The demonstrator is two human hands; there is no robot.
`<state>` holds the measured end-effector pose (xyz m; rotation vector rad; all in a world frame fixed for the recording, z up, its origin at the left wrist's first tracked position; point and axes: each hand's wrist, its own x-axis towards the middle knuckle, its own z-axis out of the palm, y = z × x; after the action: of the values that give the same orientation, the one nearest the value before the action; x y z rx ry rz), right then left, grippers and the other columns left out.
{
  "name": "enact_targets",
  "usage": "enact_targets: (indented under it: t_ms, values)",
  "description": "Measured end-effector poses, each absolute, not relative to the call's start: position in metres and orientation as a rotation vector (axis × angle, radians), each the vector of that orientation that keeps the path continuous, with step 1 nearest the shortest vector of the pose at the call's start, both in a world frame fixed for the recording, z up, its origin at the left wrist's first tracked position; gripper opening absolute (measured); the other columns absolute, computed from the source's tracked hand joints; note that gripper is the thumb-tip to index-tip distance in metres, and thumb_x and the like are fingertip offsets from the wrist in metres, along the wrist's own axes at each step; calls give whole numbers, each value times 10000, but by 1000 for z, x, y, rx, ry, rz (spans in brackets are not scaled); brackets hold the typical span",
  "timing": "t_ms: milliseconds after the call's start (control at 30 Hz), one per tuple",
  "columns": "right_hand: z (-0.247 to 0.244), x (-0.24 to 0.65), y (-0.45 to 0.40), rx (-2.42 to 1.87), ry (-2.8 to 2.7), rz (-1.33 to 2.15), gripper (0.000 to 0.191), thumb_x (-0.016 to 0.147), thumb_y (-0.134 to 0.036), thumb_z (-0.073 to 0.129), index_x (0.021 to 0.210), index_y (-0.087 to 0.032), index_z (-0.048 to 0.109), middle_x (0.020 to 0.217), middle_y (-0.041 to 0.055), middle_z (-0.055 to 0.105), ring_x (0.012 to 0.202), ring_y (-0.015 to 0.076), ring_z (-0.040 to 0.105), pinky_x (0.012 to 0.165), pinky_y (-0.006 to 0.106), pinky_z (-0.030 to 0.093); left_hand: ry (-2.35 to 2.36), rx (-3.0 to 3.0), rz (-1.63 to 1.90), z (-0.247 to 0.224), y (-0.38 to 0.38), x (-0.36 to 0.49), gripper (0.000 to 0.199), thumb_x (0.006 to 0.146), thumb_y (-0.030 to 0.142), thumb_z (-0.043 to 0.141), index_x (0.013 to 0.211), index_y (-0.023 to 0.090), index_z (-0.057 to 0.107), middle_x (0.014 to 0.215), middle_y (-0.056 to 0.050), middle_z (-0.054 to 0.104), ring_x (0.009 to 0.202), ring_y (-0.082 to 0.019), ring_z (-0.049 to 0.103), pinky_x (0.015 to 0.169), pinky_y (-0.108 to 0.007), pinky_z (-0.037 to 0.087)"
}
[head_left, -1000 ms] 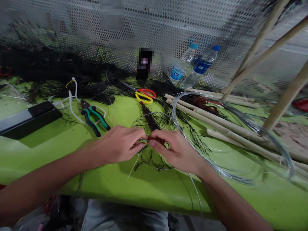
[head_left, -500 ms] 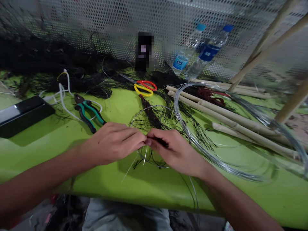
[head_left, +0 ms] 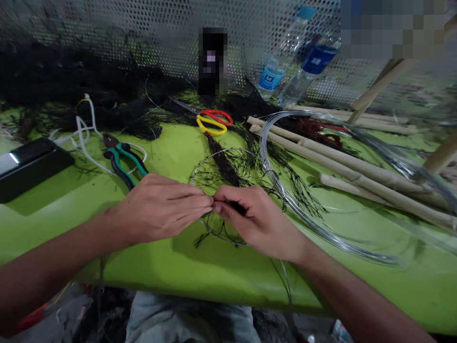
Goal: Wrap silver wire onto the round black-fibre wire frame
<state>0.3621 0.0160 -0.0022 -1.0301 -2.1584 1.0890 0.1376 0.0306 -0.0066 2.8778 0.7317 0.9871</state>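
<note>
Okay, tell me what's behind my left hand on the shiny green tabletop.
Beyond your bare left hand, pliers with green-and-black handles show their dark metal head and upper handles. The handle ends are covered by the hand, and whatever lies beneath it can't be seen.

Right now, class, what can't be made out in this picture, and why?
Head view:
Anything between the left hand and right hand: covered by their fingers.
Handle ends of the green-and-black pliers: behind the left hand.
Left end of the black box: cut off by the left edge.
Cap of the darker-labelled water bottle: under the pixelated patch.
Fine print on the light-blue label: too small.
</note>
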Motion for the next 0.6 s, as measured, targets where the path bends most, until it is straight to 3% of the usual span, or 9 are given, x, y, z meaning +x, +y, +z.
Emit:
enact_targets:
  t_ms: [167, 400, 600]
  values:
    - [2, 360, 8, -930, -2199, 953, 230, 956, -104, 526, 739, -168, 483, 611, -82, 332, 557, 57, 261, 543, 196, 267, 688, 2346, 924, 7, 33, 141, 57, 912, 163, 704, 877, 151, 748, 815, -5, 791, 690, -79, 724, 656, -152, 528]
    - [1, 359, 7, -805, -2232, 904, 166, 949, -60, 545, 821, -163, 568, 638, -85, 422, 547, 40, 315, 552, 162, 298, 864, 1528, 618, 13, 39, 144, 109, 836, 213, 753, 740, 161, 746, 641, 22, 730, 542, -106, 700, 516, -148, 532]
    - [1, 360, 9, -792, -2198, 961, 157, 950, -59, 562, 831, -154, 599, 638, -88, 421, 554, 38, 310, 547, 152, 300, 902, 1228, 556, 13, 42, 150, 178, 745, 272, 849, 712, 143, 732, 618, 16, 717, 509, -99, 681, 522, -158, 555]
